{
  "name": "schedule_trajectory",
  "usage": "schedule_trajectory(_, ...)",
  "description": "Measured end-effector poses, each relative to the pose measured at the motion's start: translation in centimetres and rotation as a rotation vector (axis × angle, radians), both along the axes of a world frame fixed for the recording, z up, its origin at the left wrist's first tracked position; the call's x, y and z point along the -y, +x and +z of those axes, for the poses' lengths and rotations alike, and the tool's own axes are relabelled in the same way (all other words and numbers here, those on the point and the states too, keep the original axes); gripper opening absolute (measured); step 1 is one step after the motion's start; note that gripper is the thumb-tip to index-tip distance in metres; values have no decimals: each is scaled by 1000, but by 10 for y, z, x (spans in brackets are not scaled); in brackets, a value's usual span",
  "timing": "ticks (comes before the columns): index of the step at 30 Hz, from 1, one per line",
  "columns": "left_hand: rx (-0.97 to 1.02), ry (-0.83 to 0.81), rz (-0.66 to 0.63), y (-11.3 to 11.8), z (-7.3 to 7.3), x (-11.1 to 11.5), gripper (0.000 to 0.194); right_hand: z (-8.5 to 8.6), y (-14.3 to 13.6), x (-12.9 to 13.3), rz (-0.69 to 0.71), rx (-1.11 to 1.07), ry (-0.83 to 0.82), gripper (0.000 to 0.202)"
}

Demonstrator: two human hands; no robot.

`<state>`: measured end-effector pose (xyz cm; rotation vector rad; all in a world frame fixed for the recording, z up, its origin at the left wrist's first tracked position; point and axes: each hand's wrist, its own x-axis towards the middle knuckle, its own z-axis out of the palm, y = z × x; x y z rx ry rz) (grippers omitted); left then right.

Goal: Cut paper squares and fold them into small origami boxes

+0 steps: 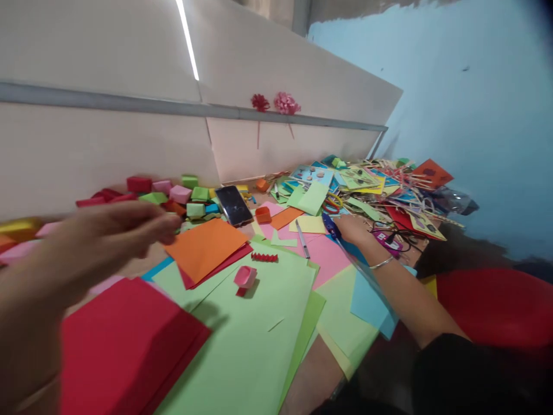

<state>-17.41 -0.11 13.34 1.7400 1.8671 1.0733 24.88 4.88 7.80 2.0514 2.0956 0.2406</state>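
Note:
My left hand [110,242] is raised at the left over the red paper sheets [133,346]. Its thumb and fingertips are pressed together; blur hides whatever they may hold. At the right, my right hand [353,231] is closed around a blue glue gun [331,226], and a pale stick trails back from it under the wrist. Between the hands, a small pink paper box [246,277] with a red tab stands on light green sheets [246,346]. Just behind it lies a red zigzag-folded paper strip [265,257].
Orange paper [209,248], a cutter knife [302,239] and a phone [234,206] lie beyond. Several coloured paper boxes [201,194] line the wall at left. Cards and scraps [358,178] are heaped at the back right, near a purple socket block [387,243] with black cord.

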Motion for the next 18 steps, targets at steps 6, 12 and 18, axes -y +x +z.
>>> schedule_trajectory(6,-160,-88,-455,65,-24,-20,34,-17,6,-9,-42,-1,-2,31)
schedule_trajectory(12,-192,-79,-622,114,-63,-59,11,4,29,-3,10,-232,53,21)
schedule_trajectory(18,-167,-103,-683,127,-93,-66,19,58,62,4,38,-1083,231,26)
